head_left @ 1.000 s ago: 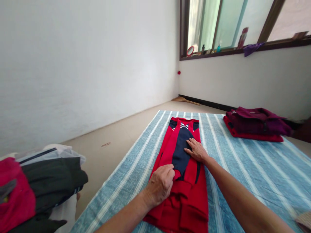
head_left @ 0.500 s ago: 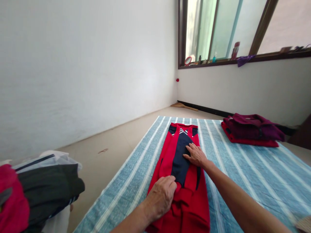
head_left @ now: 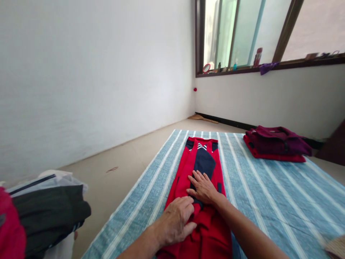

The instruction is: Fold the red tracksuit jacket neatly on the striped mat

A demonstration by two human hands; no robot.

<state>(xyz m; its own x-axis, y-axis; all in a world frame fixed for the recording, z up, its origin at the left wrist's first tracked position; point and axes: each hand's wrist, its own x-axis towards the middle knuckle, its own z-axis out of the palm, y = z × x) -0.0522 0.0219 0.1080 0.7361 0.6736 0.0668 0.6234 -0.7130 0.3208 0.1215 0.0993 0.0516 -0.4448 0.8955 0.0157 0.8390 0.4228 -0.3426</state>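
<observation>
A red and navy jacket [head_left: 183, 176] with white stripes lies lengthwise, its sides turned inward into a narrow strip, on the blue striped sheet [head_left: 151, 187]. My right hand [head_left: 202, 187] rests flat on the jacket's navy panel, fingers spread. Just nearer to me, my left hand [head_left: 176, 220] lies on the jacket's left part, thumb held apart from its bent fingers. It touches the red cloth without visibly gripping it. Red fabric below the hands is bunched in creases.
At the right back sits a folded pile of maroon and red clothes [head_left: 277, 142]. Dark green, white and pink clothes [head_left: 51, 205] are heaped at the left, beside the sheet. A broom [head_left: 202, 118] lies by the far wall. Small items line the windowsill [head_left: 237, 71].
My right hand has slid down the navy panel towards me, close to my left hand. My left hand's thumb has come away from its fingers. The view has shifted slightly.
</observation>
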